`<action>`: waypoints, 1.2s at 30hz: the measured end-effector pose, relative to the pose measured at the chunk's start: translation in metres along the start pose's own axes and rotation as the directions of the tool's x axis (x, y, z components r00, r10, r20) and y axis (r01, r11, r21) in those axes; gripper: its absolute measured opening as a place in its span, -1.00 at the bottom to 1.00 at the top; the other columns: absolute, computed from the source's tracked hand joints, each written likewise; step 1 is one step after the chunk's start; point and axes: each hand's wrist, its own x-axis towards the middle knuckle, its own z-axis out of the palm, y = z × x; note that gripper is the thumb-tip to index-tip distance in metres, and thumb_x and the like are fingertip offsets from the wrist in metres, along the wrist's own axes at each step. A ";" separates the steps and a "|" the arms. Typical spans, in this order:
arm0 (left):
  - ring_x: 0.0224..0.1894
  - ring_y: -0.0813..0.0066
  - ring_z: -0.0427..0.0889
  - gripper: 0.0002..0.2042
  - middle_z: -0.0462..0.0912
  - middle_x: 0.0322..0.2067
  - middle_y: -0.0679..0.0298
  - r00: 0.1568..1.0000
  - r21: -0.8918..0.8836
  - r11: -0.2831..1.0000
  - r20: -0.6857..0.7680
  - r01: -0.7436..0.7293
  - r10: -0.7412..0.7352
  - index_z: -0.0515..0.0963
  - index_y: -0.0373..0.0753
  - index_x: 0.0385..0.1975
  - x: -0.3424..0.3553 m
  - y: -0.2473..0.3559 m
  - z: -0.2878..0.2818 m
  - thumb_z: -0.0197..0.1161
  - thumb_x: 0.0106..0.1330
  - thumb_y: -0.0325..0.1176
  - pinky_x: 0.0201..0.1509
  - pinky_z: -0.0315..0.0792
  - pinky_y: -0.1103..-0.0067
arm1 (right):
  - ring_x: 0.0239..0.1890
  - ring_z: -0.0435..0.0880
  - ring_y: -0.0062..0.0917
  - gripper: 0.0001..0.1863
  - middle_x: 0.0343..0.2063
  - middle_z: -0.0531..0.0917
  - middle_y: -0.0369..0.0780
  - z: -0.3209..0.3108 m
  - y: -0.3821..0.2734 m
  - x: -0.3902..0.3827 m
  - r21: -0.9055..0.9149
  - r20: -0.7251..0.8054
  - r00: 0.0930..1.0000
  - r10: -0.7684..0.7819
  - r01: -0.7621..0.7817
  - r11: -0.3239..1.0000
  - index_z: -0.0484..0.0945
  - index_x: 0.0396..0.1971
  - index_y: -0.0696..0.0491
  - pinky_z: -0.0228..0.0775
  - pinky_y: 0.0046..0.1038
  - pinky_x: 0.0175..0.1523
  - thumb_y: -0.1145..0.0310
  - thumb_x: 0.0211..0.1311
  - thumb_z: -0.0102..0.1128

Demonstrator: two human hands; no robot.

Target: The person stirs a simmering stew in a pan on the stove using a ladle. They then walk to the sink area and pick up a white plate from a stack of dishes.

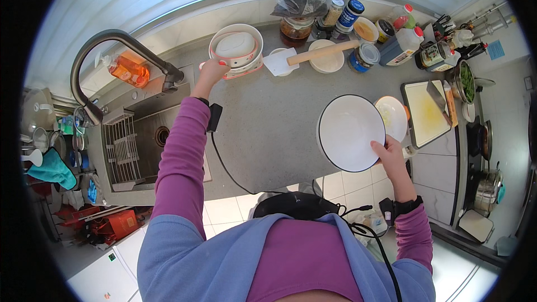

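My right hand [390, 155] is closed on the lower right rim of a large white bowl [351, 131] with a dark edge, tilted so that its inside faces up at me. At the back of the counter my left hand [212, 71] closes on a red-trimmed white bowl [244, 70] at its near left edge. That bowl is one of a nested stack, with a smaller white rounded piece [235, 45] lying inside. Partly behind the large bowl stands a white plate [392, 116] with some yellowish bits on it.
A sink [154, 140] with a dish rack [120, 148] and curved faucet [106, 36] lies left. Along the back stand jars [349, 14], bottles [403, 45] and a bowl [327, 62] under a wooden-handled spatula [324, 53]. At right, a cutting board [422, 112] holds a cleaver [438, 99].
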 end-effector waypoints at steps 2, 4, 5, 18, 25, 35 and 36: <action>-0.47 0.16 0.67 -0.64 0.65 -0.54 -0.03 0.998 -0.073 0.996 0.047 0.051 -0.048 0.65 -0.37 -0.43 -0.002 -0.003 -0.001 0.28 -0.05 -0.15 -0.35 0.51 0.38 | -0.52 0.63 -0.62 -0.72 -0.45 0.63 -0.23 0.000 0.001 -0.002 -0.006 0.009 1.000 0.008 -0.008 1.000 0.54 -0.19 0.27 0.57 -0.55 -0.51 0.36 0.23 0.15; -0.52 0.25 0.65 -0.64 0.64 -0.58 0.03 0.996 -0.096 0.993 0.067 0.072 -0.066 0.64 -0.36 -0.44 -0.001 -0.006 0.001 0.30 -0.04 -0.12 -0.41 0.49 0.42 | -0.49 0.64 -0.62 -0.69 -0.41 0.64 -0.25 -0.002 0.002 -0.003 -0.009 0.017 0.999 0.037 -0.037 0.999 0.55 -0.13 0.23 0.56 -0.56 -0.46 0.32 0.24 0.16; -0.55 0.31 0.64 -0.63 0.63 -0.60 0.08 0.996 -0.089 0.994 0.065 0.071 -0.065 0.64 -0.35 -0.45 0.000 -0.009 0.001 0.30 -0.03 -0.11 -0.43 0.48 0.45 | -0.49 0.64 -0.62 -0.69 -0.41 0.64 -0.24 -0.003 0.002 -0.005 -0.022 0.019 0.999 0.027 -0.026 0.999 0.55 -0.13 0.23 0.56 -0.56 -0.47 0.32 0.24 0.16; -0.49 0.35 0.58 -0.54 0.59 -0.59 0.15 0.981 0.077 0.997 -0.190 -0.020 0.035 0.57 -0.32 -0.51 -0.064 -0.093 -0.030 0.40 0.02 0.05 -0.36 0.43 0.46 | -0.51 0.65 -0.58 -0.66 -0.44 0.64 -0.22 -0.012 0.008 -0.023 -0.039 -0.023 1.000 -0.013 0.012 0.999 0.54 -0.18 0.26 0.55 -0.54 -0.51 0.27 0.22 0.18; 0.30 0.01 0.26 -0.48 0.19 0.33 0.09 0.963 0.670 0.700 -0.250 0.248 -0.101 0.45 -0.16 0.11 -0.180 -0.154 -0.061 0.28 0.06 -0.37 0.10 0.42 0.08 | -0.48 0.69 -0.51 -0.69 -0.43 0.66 -0.16 -0.039 0.025 -0.035 0.054 -0.062 0.998 -0.021 0.025 0.998 0.54 -0.20 0.28 0.58 -0.51 -0.51 0.31 0.22 0.16; 0.25 0.02 0.35 -0.44 0.19 0.34 0.05 0.954 0.599 0.751 -0.263 0.278 -0.143 0.40 -0.27 0.19 -0.219 -0.054 -0.003 0.36 0.15 -0.32 0.17 0.40 0.25 | -0.58 0.73 -0.42 -0.70 -0.52 0.67 -0.10 -0.149 0.077 -0.075 0.093 -0.140 0.990 -0.030 0.043 0.995 0.53 -0.31 0.33 0.57 -0.50 -0.46 0.33 0.17 0.10; 0.25 0.01 0.35 -0.42 0.21 0.32 0.04 0.941 0.566 0.807 -0.337 0.169 0.039 0.38 -0.28 0.21 -0.230 -0.032 0.011 0.35 0.16 -0.34 0.18 0.39 0.25 | -0.57 0.71 -0.45 -0.71 -0.51 0.66 -0.12 -0.167 0.084 -0.079 0.072 -0.142 0.989 -0.032 0.043 0.997 0.53 -0.30 0.32 0.58 -0.50 -0.48 0.33 0.19 0.12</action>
